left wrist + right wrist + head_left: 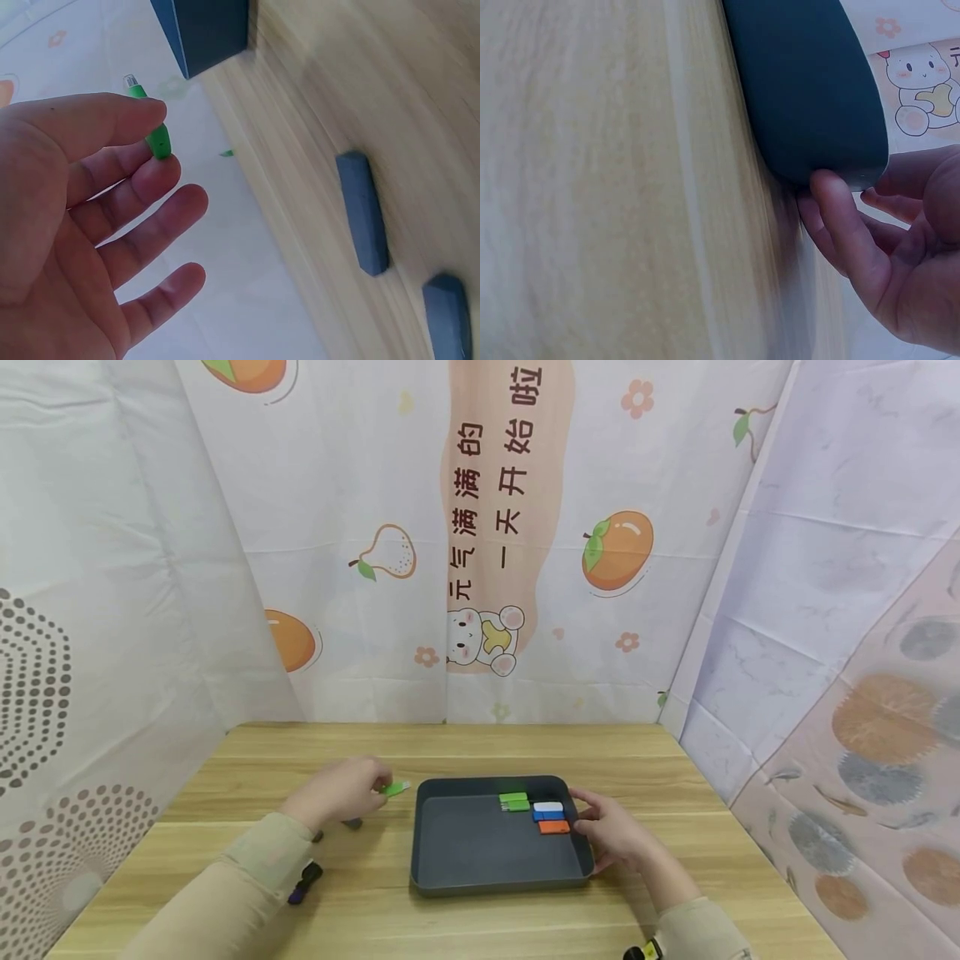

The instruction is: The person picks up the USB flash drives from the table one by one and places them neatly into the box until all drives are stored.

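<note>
Between thumb and fingertips, my left hand (348, 789) pinches a small green stick with a silvery tip (158, 141), held to the left of the dark grey tray (480, 891). The other fingers of that hand (97, 195) are spread apart. At the tray's right wall is my right hand (618, 831), its thumb over the rim and its fingers against the outside. In the tray's upper right lie green sticks (514, 797), a white piece (548, 807), a blue piece (548, 816) and an orange piece (554, 827).
Dark grey blocks (364, 214) lie on the wooden table (360, 910) under the left hand. A black and purple object (305, 883) is beside the left sleeve. A black and yellow object (643, 951) is at the right cuff. Printed curtains (360, 635) hang behind the table and at both sides.
</note>
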Demonstrator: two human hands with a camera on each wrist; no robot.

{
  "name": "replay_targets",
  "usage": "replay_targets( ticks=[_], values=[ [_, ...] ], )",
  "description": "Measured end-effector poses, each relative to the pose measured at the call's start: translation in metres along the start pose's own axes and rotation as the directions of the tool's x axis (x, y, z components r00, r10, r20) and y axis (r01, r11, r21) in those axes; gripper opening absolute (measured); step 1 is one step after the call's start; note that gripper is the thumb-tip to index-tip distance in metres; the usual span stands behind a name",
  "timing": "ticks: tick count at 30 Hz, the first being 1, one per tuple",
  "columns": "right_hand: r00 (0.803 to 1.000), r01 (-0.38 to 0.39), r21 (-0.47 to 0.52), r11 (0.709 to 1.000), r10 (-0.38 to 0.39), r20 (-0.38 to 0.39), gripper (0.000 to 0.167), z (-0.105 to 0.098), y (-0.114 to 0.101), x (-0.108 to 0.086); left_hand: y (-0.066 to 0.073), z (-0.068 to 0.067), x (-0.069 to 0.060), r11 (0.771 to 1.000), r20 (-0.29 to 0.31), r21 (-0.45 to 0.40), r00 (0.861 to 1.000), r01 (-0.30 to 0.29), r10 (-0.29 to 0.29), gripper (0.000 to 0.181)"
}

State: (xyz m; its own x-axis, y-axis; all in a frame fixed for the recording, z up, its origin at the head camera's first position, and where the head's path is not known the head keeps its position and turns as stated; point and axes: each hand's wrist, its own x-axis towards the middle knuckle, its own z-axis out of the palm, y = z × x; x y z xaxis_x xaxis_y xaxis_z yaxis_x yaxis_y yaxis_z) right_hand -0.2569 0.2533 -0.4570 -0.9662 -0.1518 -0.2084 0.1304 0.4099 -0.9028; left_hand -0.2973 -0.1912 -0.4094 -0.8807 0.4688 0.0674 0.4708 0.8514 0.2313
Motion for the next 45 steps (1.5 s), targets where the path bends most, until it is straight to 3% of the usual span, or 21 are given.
replay_targets(
  ticks=[5, 21, 45],
  values=[
    [1.000, 0.003, -0.002, 1.000, -0.003, 0.005, 0.060, 0.000, 0.000, 0.000, 0.007, 0.001, 0.008, 0.999, -0.020, 0.031, 0.999, -0.042, 0.043, 0.007],
    [1.000, 0.009, 0.004, 1.000, -0.009, 0.011, 0.060, 0.000, 0.000, 0.000, 0.042, 0.005, 0.030, 0.996, -0.049, -0.040, 0.996, -0.075, 0.074, 0.006],
    [1.000, 0.009, 0.012, 1.000, -0.009, 0.014, 0.060, 0.000, 0.001, 0.000, 0.080, 0.010, 0.063, 0.991, -0.024, -0.009, 0.990, -0.136, 0.136, 0.011]
  ],
)
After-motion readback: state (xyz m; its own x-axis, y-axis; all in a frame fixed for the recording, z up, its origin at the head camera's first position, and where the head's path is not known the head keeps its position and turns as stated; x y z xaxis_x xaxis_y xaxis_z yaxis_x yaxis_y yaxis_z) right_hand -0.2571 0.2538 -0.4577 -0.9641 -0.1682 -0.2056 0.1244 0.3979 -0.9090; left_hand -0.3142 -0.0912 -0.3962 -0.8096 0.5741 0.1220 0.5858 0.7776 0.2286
